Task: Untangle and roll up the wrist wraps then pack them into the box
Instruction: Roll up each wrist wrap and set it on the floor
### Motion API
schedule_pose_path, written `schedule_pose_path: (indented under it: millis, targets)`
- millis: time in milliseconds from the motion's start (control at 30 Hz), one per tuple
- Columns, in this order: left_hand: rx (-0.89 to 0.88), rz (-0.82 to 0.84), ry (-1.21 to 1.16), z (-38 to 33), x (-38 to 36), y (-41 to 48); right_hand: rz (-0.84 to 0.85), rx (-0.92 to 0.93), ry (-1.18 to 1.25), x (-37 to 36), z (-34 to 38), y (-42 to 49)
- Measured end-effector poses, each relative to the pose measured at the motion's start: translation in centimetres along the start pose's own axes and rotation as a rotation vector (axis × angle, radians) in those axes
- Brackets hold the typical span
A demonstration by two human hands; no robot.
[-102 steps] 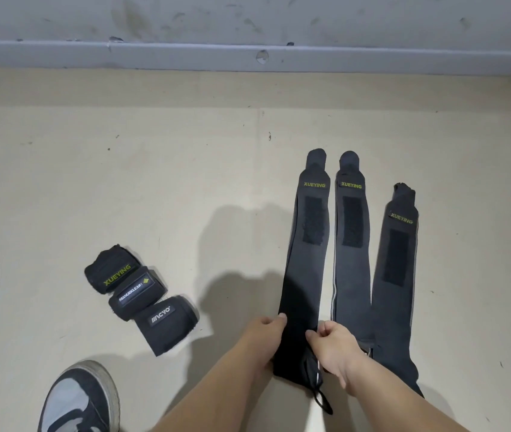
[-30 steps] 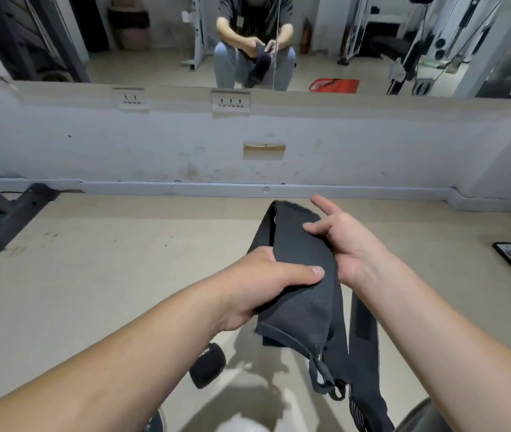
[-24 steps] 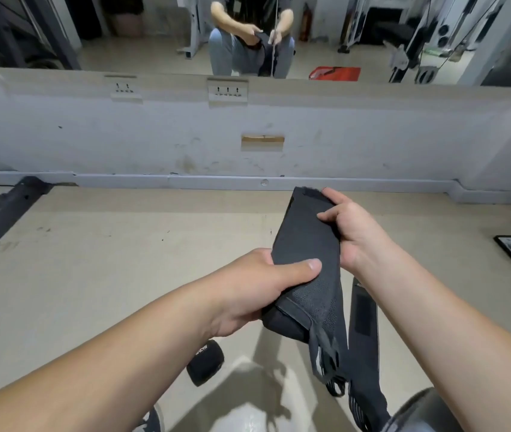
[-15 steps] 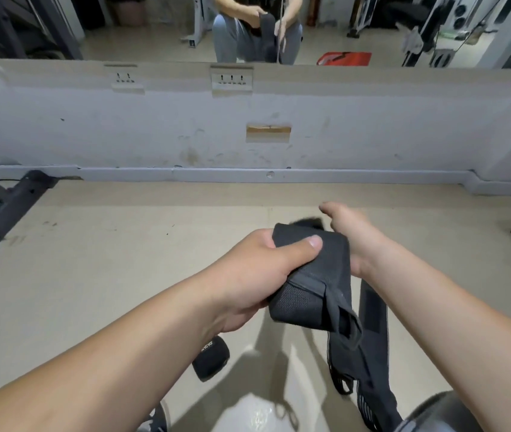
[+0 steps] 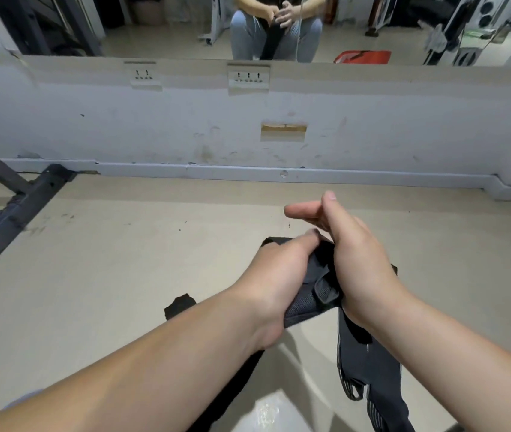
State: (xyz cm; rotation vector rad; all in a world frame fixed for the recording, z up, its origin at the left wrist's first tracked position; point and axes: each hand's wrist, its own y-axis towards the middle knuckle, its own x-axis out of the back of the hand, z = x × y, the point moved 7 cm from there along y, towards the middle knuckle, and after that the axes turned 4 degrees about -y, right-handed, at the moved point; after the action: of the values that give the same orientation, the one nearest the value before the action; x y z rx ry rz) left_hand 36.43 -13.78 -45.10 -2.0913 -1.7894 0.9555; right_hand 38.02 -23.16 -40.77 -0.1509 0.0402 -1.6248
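In the head view I hold a black wrist wrap [image 5: 305, 302], partly rolled, in the air between both hands. My left hand [image 5: 276, 272] grips the roll from the left with its fingers curled round it. The palm of my right hand [image 5: 357, 263] presses against the roll's right side, its fingers straight and pointing forward. More black wraps [image 5: 369, 372] lie stretched on the floor below my right forearm. A rolled wrap [image 5: 179, 307] peeks out on the floor behind my left forearm. No box is in view.
A black metal frame [image 5: 17, 210] stands on the beige floor at the left. A grey wall with a baseboard [image 5: 279, 176] runs across ahead, with a mirror [image 5: 185, 26] above it showing a seated person.
The wrap has been rolled shorter and now sits lower, closer to me. My right hand has let go of the wrap's far end, and its fingers are straight against the roll.
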Motion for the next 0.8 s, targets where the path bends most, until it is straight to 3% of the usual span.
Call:
schedule_pose_path:
  millis: [167, 267, 333, 433, 533, 700, 800]
  targets:
    - [-0.045, -0.042, -0.043, -0.8, 1.2, 0.7, 0.121, 0.050, -0.032, -0.2, 0.5, 0.3]
    - [-0.107, -0.103, -0.027, -2.0, 2.3, 1.5, 0.104, 0.127, -0.280, 0.9, 0.6, 1.2]
    - [-0.137, -0.127, -0.001, -2.6, 2.9, 1.8, 0.090, 0.039, -0.328, 1.8, -0.2, 1.8]
    - [-0.178, -0.187, 0.079, -3.3, 3.9, 2.2, 0.181, -0.119, -0.282, 1.9, -1.3, 1.8]
    - [-0.199, -0.188, 0.183, -3.5, 4.4, 2.7, 0.288, -0.161, -0.157, 1.0, -1.6, 1.4]
    - [-0.130, -0.089, 0.250, -3.3, 4.1, 2.4, 0.296, -0.203, -0.024, 0.5, -2.1, 1.1]
    - [-0.163, -0.069, 0.419, -4.6, 4.5, 1.4, 0.265, -0.145, 0.063, 0.6, -1.9, 1.4]
